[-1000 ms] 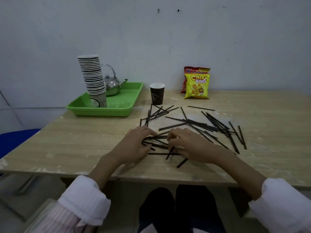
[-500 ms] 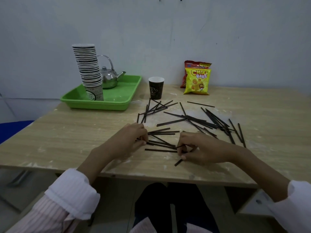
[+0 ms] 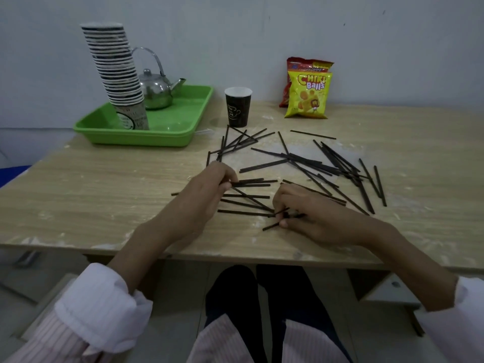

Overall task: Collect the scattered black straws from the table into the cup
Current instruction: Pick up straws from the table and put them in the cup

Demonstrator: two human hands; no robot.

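table (image 3: 110, 184): light wood-grain top, pale smears and chips along the near edge, fills most of the view.
wall (image 3: 262, 35): plain pale grey, right behind the table's far edge.
tray (image 3: 136, 137): green plastic, far left of the table, holds the cup stack and the kettle.
cup stack (image 3: 115, 72): tall tower of nested paper cups, leaning a bit left at the top, stands in the tray's near part.
kettle (image 3: 155, 91): small shiny metal one with a hoop handle, in the tray behind the stack, spout points right.
snack bags (image 3: 306, 94): yellow bag upright by the wall, red bag just behind it, far right of centre.
black straws (image 3: 309, 163): loose scatter across table centre and right, many crossing; thickest cluster to the right, a smaller bunch just in front of the cup, a few lying between the two hands.
cup (image 3: 237, 107): black paper cup, white inside, upright just right of the tray; no straws seen in it.
left hand (image 3: 207, 192): on the table left of centre, fingers curled, tips pinched on the ends of a few straws that run off to the right.
right hand (image 3: 306, 216): low on the table near the front edge, fingers bunched on short straw ends; looks closed on at least one straw, exact count hard to tell.
hands: apart, a few straws lying in the gap.
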